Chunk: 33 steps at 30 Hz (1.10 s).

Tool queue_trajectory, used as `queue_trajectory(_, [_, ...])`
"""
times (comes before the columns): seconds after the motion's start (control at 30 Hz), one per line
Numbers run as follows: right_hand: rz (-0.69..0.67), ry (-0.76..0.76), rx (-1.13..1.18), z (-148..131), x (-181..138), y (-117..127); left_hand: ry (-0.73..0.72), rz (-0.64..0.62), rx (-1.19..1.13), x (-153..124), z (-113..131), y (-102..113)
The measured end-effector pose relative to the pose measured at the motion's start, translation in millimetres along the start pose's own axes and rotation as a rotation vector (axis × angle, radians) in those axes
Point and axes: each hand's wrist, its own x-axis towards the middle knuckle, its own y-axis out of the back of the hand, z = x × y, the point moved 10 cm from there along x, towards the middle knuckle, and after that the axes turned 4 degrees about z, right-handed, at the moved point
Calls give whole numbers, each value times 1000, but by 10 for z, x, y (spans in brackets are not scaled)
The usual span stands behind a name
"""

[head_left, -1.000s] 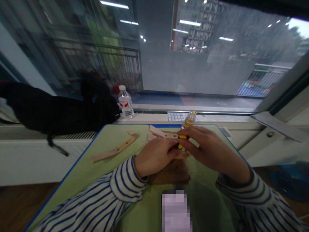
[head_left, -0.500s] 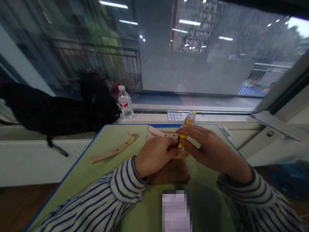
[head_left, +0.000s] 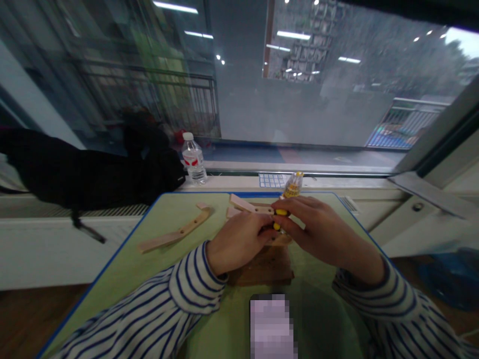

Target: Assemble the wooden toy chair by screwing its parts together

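Note:
In the head view, my right hand pinches a small yellow piece between thumb and fingertips; its exact kind is hidden. My left hand meets it from the left, its fingers closed at the same spot. What the left fingers hold is covered. Under and behind the hands are light wooden pieces with holes, and a brown wooden block lies just below them. A curved wooden strip with holes lies apart on the left of the table.
A phone lies at the table's near edge. Behind my right hand stands a clear bottle with yellow print. On the windowsill are a water bottle, a black bag and a checked sheet.
The right hand has shifted slightly left, and its fingers have turned a little about the yellow piece. My left hand stays almost in place.

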Motion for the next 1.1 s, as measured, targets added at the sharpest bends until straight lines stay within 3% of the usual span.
queue_trajectory(1.1, [13,22,19,-46,10,27,24,32,-4,1,-6,32])
